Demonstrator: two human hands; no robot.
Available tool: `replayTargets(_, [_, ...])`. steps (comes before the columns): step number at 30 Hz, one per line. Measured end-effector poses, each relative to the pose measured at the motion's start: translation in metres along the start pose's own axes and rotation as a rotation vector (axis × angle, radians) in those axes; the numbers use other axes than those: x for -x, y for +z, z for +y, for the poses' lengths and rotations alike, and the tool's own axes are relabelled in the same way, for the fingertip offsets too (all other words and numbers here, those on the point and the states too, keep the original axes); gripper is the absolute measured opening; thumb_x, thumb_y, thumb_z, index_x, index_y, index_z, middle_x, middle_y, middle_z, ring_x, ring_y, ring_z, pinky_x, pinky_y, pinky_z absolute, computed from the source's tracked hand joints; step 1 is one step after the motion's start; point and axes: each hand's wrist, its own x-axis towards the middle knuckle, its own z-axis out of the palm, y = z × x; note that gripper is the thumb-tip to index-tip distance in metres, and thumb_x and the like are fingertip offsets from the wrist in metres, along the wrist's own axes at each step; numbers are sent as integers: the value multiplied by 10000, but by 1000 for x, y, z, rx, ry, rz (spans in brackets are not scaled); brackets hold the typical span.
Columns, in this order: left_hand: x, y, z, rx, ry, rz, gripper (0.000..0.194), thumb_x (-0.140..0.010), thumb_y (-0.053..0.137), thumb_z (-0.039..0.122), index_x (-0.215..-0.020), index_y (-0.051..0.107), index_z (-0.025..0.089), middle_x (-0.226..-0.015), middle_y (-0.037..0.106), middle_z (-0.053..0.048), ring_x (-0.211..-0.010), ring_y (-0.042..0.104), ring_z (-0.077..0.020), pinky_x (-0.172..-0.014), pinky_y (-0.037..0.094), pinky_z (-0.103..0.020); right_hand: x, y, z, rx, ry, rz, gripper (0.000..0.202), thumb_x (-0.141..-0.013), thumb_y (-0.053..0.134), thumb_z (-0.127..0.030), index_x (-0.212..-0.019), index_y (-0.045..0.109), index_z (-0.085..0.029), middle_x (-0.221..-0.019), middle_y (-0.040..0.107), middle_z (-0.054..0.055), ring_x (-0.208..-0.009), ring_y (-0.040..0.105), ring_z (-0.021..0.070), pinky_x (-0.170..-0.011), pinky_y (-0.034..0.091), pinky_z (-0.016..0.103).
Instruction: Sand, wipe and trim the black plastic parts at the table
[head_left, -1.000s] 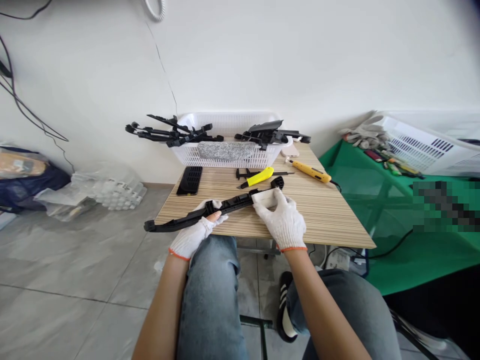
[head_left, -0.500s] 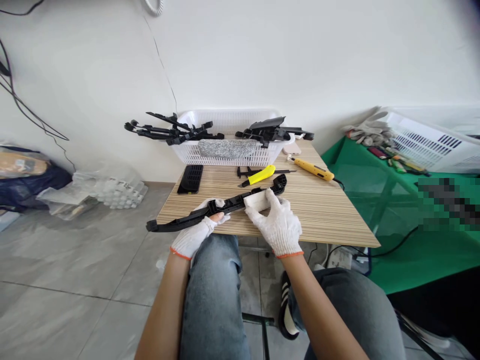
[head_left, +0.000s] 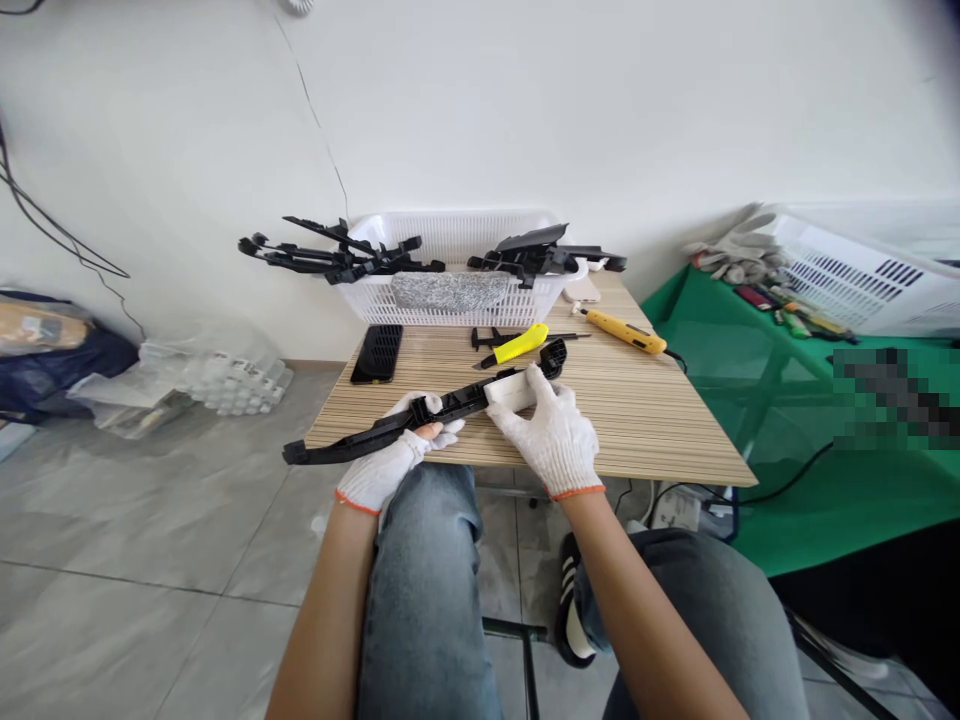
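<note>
A long black plastic part (head_left: 373, 436) lies slantwise over the table's front edge, its left end out past the edge. My left hand (head_left: 405, 446), in a white glove with a bare thumb tip showing, is closed round its middle. My right hand (head_left: 553, 428), gloved too, pinches a small white block (head_left: 511, 392) between thumb and fingers. The block rests against the part near its right end; whether it is a sanding block or a folded pad I cannot tell. Just behind lies a yellow utility knife (head_left: 520, 345), its blade pointing left, over black calipers (head_left: 487, 338).
A white plastic basket (head_left: 360, 302) with several black parts and a grey fuzzy cloth (head_left: 450, 291) stands at the back. A phone (head_left: 377, 354) lies left, a yellow corded tool (head_left: 624, 331) right. Gloves (head_left: 739, 250) and another basket (head_left: 847, 275) sit on the green-covered table (head_left: 780, 400).
The view has shifted slightly, moving the whole scene a little up and left. Both hands keep their hold on the black part and the white block, with little visible movement.
</note>
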Motion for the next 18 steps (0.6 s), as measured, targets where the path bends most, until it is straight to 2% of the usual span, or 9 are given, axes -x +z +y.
replayTargets(4, [-3, -1, -2, 39, -7, -18, 460, -663, 884, 344, -1028, 629, 230, -1107, 719, -42, -1052, 731, -292, -1066, 524, -509, 0, -1, -2, 6, 4, -20, 862, -788, 601, -742, -1531, 403, -353, -1380, 524, 148, -1075, 664, 363, -894, 511, 474])
replayTargets(9, [-5, -7, -8, 24, 35, -3, 316, -715, 846, 292, -930, 627, 218, -1018, 698, -1, -1026, 718, -229, -1108, 498, -487, -2, -3, -7, 15, 32, -35, 852, -778, 606, -746, -1521, 413, -374, -1266, 554, 136, -1026, 679, 362, -873, 515, 484])
replayTargets(12, [-4, -6, -9, 18, 70, -3, 310, -706, 848, 283, -900, 616, 212, -986, 671, 6, -1031, 694, -213, -1092, 517, -484, -4, -4, -9, 6, 39, -41, 852, -768, 623, -731, -1511, 430, -362, -1190, 567, 127, -1018, 680, 368, -871, 513, 498])
replayTargets(18, [-2, -3, -12, -1, 156, 27, 339, -706, 843, 313, -954, 630, 224, -1078, 659, -11, -1132, 635, -225, -1081, 533, -470, -1, -2, -12, 55, 35, -11, 843, -785, 636, -686, -1511, 439, -305, -1189, 570, 139, -1009, 685, 364, -874, 513, 485])
